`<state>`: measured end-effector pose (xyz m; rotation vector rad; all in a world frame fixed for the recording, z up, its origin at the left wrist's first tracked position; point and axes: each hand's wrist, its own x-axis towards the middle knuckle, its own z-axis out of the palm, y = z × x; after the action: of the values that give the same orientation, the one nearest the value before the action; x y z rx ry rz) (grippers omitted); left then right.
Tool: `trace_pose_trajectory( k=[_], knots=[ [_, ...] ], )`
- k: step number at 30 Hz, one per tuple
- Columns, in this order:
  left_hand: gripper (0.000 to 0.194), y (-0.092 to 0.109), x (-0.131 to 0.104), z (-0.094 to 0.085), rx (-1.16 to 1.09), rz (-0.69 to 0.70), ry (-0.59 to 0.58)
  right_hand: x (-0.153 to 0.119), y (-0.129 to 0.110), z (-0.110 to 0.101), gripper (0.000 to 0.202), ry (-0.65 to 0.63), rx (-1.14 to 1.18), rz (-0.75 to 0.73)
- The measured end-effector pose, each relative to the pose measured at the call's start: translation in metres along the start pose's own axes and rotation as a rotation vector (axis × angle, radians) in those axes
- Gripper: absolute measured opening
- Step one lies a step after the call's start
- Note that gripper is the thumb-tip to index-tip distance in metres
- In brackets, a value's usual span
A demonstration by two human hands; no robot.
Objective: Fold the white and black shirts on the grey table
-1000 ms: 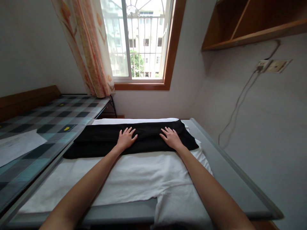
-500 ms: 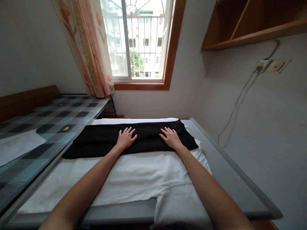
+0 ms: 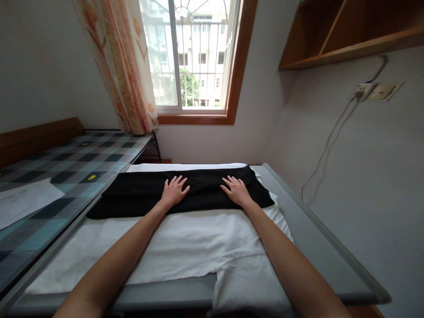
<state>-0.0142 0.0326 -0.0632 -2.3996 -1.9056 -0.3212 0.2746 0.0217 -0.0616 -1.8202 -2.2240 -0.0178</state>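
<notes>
A folded black garment (image 3: 205, 194) lies lengthwise across a white T-shirt (image 3: 185, 247), which is spread on a grey table (image 3: 318, 238). My left hand (image 3: 174, 191) rests palm down on the middle of the black cloth, fingers spread. To its right, my right hand (image 3: 236, 191) lies on the same cloth, its fingers also apart. Neither hand grips anything. One sleeve of the T-shirt hangs toward the table's near edge. The black garment's exact kind cannot be made out.
On the left is a bed with a checked mattress (image 3: 96, 152) and a sheet of paper (image 3: 26, 198) on it. A curtain (image 3: 122, 66) hangs beside the window (image 3: 198, 57). A wooden shelf (image 3: 351, 48) and a cable (image 3: 326, 148) are on the right wall.
</notes>
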Motion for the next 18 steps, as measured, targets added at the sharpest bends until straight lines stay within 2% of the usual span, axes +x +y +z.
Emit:
trace_pose_trajectory(
  k=[18],
  knots=[
    [0.055,0.0002,-0.0001,-0.0003,-0.002,-0.004,0.002,-0.0006,-0.0006,-0.0012,0.056,0.000,0.000,0.003]
  ],
)
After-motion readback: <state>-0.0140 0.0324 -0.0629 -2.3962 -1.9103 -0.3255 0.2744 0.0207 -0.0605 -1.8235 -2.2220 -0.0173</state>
